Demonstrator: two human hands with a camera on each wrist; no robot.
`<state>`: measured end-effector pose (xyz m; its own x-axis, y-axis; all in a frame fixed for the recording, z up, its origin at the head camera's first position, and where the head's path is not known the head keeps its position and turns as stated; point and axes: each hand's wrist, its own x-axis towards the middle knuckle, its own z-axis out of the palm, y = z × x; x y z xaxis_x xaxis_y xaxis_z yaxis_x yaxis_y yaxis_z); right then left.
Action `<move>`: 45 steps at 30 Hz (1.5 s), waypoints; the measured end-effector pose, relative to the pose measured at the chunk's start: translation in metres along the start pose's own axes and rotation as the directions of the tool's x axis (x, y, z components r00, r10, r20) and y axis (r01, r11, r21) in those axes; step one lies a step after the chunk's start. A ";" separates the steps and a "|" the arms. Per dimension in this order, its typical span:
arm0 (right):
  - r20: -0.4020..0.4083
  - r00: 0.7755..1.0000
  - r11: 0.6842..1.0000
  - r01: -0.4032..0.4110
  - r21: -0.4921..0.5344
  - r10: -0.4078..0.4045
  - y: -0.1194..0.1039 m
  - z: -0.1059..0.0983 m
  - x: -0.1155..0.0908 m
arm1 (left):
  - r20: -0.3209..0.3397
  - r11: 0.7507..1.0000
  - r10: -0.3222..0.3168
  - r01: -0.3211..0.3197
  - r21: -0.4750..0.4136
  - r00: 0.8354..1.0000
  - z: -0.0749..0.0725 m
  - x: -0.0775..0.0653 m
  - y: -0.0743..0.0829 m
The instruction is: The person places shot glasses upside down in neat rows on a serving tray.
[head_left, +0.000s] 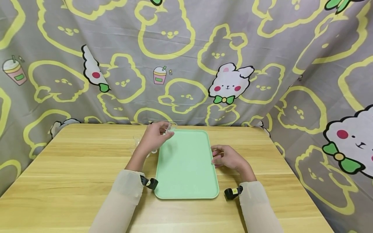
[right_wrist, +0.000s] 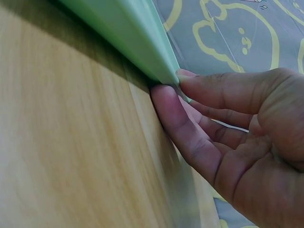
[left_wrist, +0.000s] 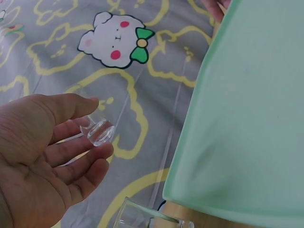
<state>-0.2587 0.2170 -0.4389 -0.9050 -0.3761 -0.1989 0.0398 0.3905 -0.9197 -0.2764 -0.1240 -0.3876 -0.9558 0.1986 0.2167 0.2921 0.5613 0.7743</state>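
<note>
My left hand (head_left: 154, 137) holds a small clear glass (left_wrist: 100, 132) between thumb and fingers, above the far left corner of a pale green tray (head_left: 186, 168). Its thick base shows in the left wrist view, while the fingers hide part of the rest. At the tray's right side, my right hand (head_left: 228, 158) pinches the rim, thumb on top and a finger beneath, as the right wrist view shows. Further clear glassware (head_left: 136, 140) stands on the table left of the tray, partly behind my left wrist. One such glass (left_wrist: 142, 216) appears at the bottom of the left wrist view.
The tray lies lengthwise on a wooden table (head_left: 73, 181). Behind the table and along its right side hangs a grey curtain (head_left: 186, 94) with yellow cartoon outlines. A small black camera (head_left: 150, 183) is strapped to the left wrist, another (head_left: 232, 193) to the right.
</note>
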 end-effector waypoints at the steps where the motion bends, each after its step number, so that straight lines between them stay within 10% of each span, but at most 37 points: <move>1: -0.003 1.000 1.000 -0.003 -0.001 0.003 -0.001 0.000 0.000 | 0.001 1.000 0.002 -0.002 0.004 1.000 0.000 0.000 0.000; 45: 0.018 1.000 1.000 -0.006 0.012 0.006 -0.003 -0.002 -0.001 | -0.023 0.999 0.024 -0.023 0.048 0.999 -0.003 0.001 -0.001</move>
<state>-0.2588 0.2184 -0.4350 -0.8971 -0.3887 -0.2103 0.0503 0.3829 -0.9224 -0.2778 -0.1263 -0.3862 -0.9490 0.1935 0.2488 0.3151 0.5943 0.7400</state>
